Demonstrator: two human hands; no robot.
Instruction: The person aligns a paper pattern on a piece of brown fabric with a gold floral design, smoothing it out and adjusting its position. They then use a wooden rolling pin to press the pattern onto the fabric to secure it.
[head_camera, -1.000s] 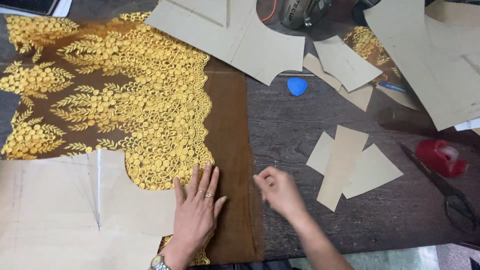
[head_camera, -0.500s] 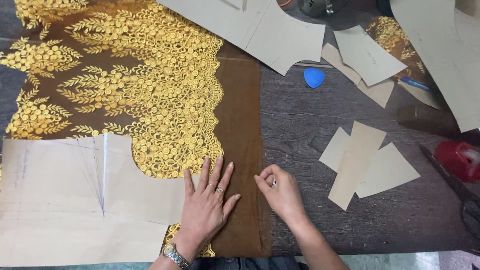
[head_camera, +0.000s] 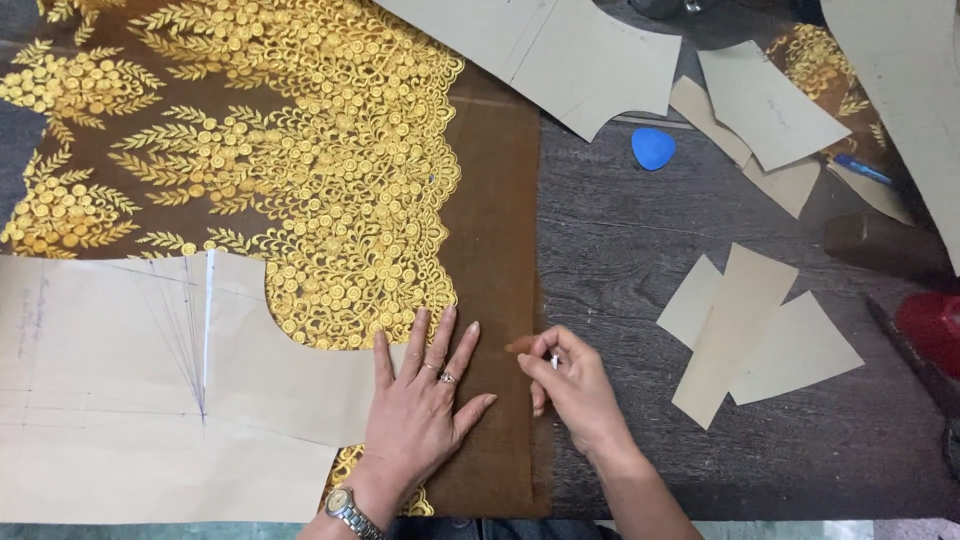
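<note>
My left hand (head_camera: 425, 400) lies flat, fingers spread, on the brown fabric (head_camera: 500, 250) and the edge of a large beige paper pattern (head_camera: 130, 400). It wears rings and a wristwatch. The fabric carries dense gold floral embroidery (head_camera: 330, 170) with a scalloped edge. My right hand (head_camera: 570, 385) is just to the right, at the fabric's plain brown border, pinching a small pin (head_camera: 553, 360) between thumb and fingers. The pin's tip is hard to make out.
The dark wooden table (head_camera: 620, 250) holds a blue tailor's chalk (head_camera: 653, 148), three overlapping small paper pieces (head_camera: 750, 335), more pattern sheets (head_camera: 560, 50) at the top, a blue pen (head_camera: 860, 168), and a red object (head_camera: 930, 325) at the right edge.
The view has shifted, so everything sits more to the right and lower. My left hand stays flat on the fabric; my right hand has closed in beside it with the pin.
</note>
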